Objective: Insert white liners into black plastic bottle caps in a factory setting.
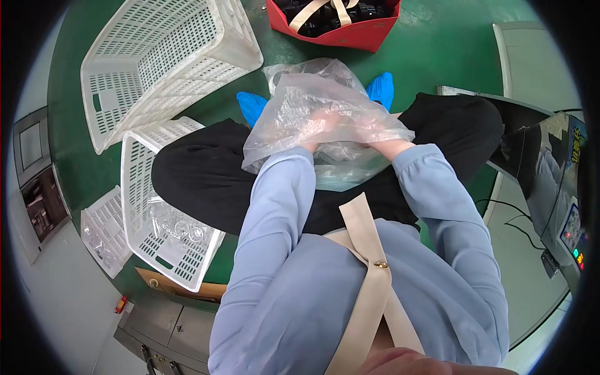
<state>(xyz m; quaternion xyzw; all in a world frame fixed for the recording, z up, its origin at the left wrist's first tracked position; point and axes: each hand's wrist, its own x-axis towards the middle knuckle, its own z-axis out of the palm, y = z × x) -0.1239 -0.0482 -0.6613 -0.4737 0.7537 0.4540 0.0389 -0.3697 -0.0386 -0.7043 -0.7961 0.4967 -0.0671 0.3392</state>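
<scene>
A large translucent plastic bag (pixel 294 100) hangs between my spread knees, crumpled and draped over both forearms. Inside its mouth are my left hand (pixel 319 127) and my right hand (pixel 370 128), showing only as hazy shapes through the film. The plastic blurs the fingers, so whether they are closed or hold anything is hidden. Both wrists come out at the bag's near edge, in light blue sleeves. More folded plastic (pixel 353 165) bunches below the hands, above my lap.
At the left, a white slatted crate (pixel 240 44) lies tipped; nearer, another white crate (pixel 134 206) holds clear plastic pieces (pixel 178 225). Ahead sits a red bag (pixel 359 37) with black items. Blue shoe covers (pixel 381 89) flank the plastic bag. A machine with lights (pixel 569 231) stands right.
</scene>
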